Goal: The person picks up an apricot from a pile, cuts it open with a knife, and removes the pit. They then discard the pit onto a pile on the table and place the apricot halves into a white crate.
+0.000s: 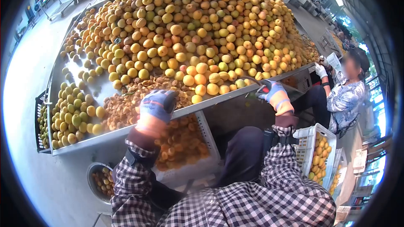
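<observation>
My left hand (pixel 158 104), in a blue and dark grey glove, is closed above the table's front edge. Its fingers curl under, and what they hold, if anything, is hidden. Beside it lies a brownish-orange heap of cut apricot pieces (pixel 120 110) on the metal table (pixel 198 108). In a matching glove, my right hand (pixel 272 93) grips a small tool with a red handle (pixel 264 88) and what looks like a thin curved blade, close to the table edge. Whole apricots (pixel 185 29) form a large mound beyond both hands.
Under the table edge stands a white crate (pixel 209 136) of orange apricot halves. Greener apricots (pixel 71 115) lie at the table's left end, near a black crate (pixel 41 120). A metal bucket (pixel 93 185) of fruit, a white crate (pixel 304 145) of apricots and a seated co-worker (pixel 347 96) are around me.
</observation>
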A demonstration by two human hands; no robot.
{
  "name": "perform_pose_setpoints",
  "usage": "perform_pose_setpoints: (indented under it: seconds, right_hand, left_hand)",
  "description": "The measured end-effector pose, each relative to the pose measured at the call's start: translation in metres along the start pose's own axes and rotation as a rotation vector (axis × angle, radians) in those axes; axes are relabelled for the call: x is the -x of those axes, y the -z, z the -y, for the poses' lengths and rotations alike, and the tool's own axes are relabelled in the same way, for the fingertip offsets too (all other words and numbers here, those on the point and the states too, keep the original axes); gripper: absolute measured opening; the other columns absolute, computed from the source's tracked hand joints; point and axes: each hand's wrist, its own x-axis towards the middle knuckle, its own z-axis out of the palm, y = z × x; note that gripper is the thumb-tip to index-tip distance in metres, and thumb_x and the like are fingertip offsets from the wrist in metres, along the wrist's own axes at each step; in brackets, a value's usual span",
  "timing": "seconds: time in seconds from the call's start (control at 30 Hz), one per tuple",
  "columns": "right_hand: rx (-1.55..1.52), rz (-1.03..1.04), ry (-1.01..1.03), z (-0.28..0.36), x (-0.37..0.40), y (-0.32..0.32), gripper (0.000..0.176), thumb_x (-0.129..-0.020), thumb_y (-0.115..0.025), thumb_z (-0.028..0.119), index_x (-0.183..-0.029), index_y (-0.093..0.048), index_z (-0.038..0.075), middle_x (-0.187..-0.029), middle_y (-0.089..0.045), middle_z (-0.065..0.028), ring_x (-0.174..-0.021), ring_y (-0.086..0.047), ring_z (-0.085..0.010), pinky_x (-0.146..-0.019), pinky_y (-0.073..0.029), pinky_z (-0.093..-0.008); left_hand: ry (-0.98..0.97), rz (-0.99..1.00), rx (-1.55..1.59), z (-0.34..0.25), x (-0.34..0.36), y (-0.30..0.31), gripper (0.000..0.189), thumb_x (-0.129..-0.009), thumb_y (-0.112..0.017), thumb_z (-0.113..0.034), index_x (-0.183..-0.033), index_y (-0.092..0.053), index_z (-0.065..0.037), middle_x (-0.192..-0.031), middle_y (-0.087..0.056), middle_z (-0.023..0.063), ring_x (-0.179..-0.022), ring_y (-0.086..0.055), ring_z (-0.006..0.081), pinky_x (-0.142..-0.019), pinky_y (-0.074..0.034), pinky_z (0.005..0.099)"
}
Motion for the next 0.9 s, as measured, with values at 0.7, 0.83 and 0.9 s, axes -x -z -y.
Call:
perform_pose_setpoints:
  seconds: [0.7,0.83,0.9]
  right_hand:
    - [0.216,0.091,0.237,0.191,-0.060,-0.105,0.024,-0.087,-0.057,0.023,-0.106,-0.066,0.011,-0.112,-0.067,-0.0122,-0.105,-0.065,-0.0284,-0.085,-0.052,-0.0405]
    - [0.185,0.006,0.285,0.186,-0.073,-0.116,0.032,-0.082,-0.066,0.026,-0.110,-0.062,0.010,-0.109,-0.067,-0.0130,-0.106,-0.063,-0.0289,-0.087,-0.051,-0.0407]
    - [0.127,0.009,0.235,0.178,-0.076,-0.115,0.047,-0.075,-0.074,0.031,-0.116,-0.060,0.012,-0.104,-0.068,-0.0120,-0.109,-0.061,-0.0275,-0.089,-0.050,-0.0405]
  left_hand:
    - [-0.016,0.108,-0.028,-0.001,-0.001,-0.013,0.016,-0.077,-0.064,-0.016,-0.092,-0.067,-0.016,-0.085,-0.065,0.0073,-0.084,-0.063,0.0300,-0.073,-0.051,0.0406]
    - [-0.014,0.070,-0.010,0.000,0.001,-0.015,0.017,-0.076,-0.064,-0.016,-0.093,-0.067,-0.016,-0.084,-0.065,0.0075,-0.084,-0.063,0.0305,-0.073,-0.050,0.0409]
    - [0.007,0.062,0.039,0.000,0.001,-0.015,0.017,-0.077,-0.065,-0.014,-0.094,-0.067,-0.015,-0.085,-0.065,0.0081,-0.084,-0.063,0.0311,-0.073,-0.050,0.0416]
